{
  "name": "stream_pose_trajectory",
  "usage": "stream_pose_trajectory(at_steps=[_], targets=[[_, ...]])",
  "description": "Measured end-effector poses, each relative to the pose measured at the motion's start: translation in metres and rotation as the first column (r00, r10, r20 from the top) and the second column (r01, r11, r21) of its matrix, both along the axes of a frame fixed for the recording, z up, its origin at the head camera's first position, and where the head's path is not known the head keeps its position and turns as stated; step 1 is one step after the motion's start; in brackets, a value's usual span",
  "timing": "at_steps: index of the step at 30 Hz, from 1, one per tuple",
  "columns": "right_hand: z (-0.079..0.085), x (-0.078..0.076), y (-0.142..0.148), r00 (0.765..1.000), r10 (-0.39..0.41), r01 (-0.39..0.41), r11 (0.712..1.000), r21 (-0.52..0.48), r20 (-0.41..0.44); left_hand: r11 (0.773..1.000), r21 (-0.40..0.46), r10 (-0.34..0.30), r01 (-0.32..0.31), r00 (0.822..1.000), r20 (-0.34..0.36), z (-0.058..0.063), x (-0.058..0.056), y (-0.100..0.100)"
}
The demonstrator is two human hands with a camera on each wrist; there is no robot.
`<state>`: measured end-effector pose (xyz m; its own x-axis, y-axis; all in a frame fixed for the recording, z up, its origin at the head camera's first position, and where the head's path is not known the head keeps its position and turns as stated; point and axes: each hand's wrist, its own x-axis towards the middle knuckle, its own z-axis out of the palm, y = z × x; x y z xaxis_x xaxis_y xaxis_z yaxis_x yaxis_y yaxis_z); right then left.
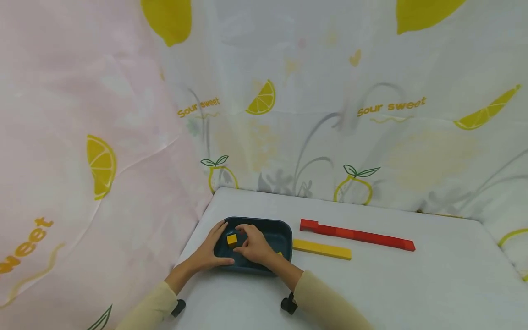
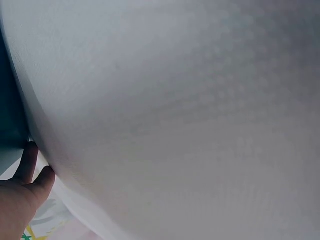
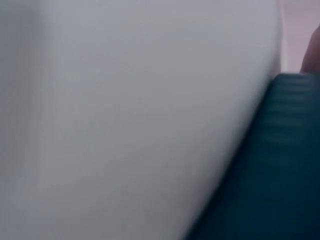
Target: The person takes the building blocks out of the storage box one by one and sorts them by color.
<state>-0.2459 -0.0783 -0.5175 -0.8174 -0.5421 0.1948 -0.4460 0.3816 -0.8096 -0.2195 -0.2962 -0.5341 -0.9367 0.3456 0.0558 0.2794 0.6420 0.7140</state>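
Note:
A dark teal rectangular tray point(image 1: 264, 222) with rounded corners stands on the white table. My left hand point(image 1: 208, 252) rests along its left end, fingers straight toward the back corner and thumb at the front rim. In the left wrist view the fingertips point(image 2: 31, 152) lie close to the tray's side. My right hand point(image 1: 255, 246) reaches over the tray, thumb and index finger apart. Just left of those fingertips is a yellow cube point(image 1: 232, 240) inside the tray. Another yellow piece point(image 1: 280, 253) shows partly behind the right wrist. The right wrist view is blurred and shows mostly table and the tray's wall point(image 3: 270, 165).
Right of the tray, a yellow bar point(image 1: 321, 249) made of joined blocks lies with its end close to the tray's side. Behind it stretches a longer red bar point(image 1: 359, 235), raised at its left end. Lemon-printed cloth point(image 1: 288, 137) hangs behind the table and at the left.

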Motion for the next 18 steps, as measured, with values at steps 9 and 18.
stream_pose_trajectory(at_steps=[9, 18], targets=[[-0.006, -0.001, -0.012, 0.989, -0.060, 0.081, 0.983, 0.165, -0.132, 1.000, 0.015, -0.004, 0.004, 1.000, -0.008, 0.000, -0.005, 0.005], [-0.015, 0.001, -0.026, 0.997, -0.081, 0.080, 0.962, 0.262, -0.007, 1.000, -0.002, 0.013, -0.013, 1.000, -0.024, -0.008, -0.002, -0.001]])
